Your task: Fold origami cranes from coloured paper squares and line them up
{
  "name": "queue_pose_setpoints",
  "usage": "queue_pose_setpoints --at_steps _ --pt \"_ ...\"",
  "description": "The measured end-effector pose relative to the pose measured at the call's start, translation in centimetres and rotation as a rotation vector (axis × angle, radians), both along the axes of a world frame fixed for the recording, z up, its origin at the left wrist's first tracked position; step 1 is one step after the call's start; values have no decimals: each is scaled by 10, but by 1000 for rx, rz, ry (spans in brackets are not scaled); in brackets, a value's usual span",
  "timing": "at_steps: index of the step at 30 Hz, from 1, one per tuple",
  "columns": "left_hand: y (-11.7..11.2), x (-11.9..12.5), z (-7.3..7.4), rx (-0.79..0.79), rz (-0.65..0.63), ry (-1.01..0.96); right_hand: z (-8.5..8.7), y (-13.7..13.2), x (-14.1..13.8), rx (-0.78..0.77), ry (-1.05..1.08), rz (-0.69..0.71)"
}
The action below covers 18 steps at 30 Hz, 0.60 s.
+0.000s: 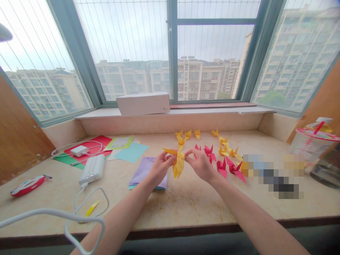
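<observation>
Crane (179, 165) of folded yellow paper: we hold it up over countertop (191, 212), between both hands. Our left hand (160, 165) pinches its left side, thumb against fingers; our right hand (201, 165) grips its upper right edge. Purple paper (141, 173) near left hand, red birds (234, 169) near right, yellow birds (197, 134) farther back.

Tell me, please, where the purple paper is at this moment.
In the head view, the purple paper lies left of centre on the countertop, partly hidden by the left hand, nearer than the flat light-blue sheet.
</observation>
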<state>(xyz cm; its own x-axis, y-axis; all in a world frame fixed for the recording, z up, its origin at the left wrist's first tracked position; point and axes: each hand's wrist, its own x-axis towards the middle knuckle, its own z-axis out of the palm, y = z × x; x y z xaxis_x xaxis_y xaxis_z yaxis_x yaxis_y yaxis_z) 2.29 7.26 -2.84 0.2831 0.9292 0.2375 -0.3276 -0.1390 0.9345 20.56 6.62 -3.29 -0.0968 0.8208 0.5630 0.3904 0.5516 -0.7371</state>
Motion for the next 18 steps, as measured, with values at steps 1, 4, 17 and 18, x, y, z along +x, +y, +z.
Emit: queue_pose_setpoints --at_steps 1,4,17,18 --pt "-1 0 0 -2 3 -14 0 0 0 -24 22 1" --pt "-2 1 2 1 0 -58 1 1 0 -110 116 39" --pt "-6 1 9 -78 -56 -137 1 2 4 -105 45 102" --pt "-5 1 9 -90 -68 -131 0 0 3 -22 -4 73"
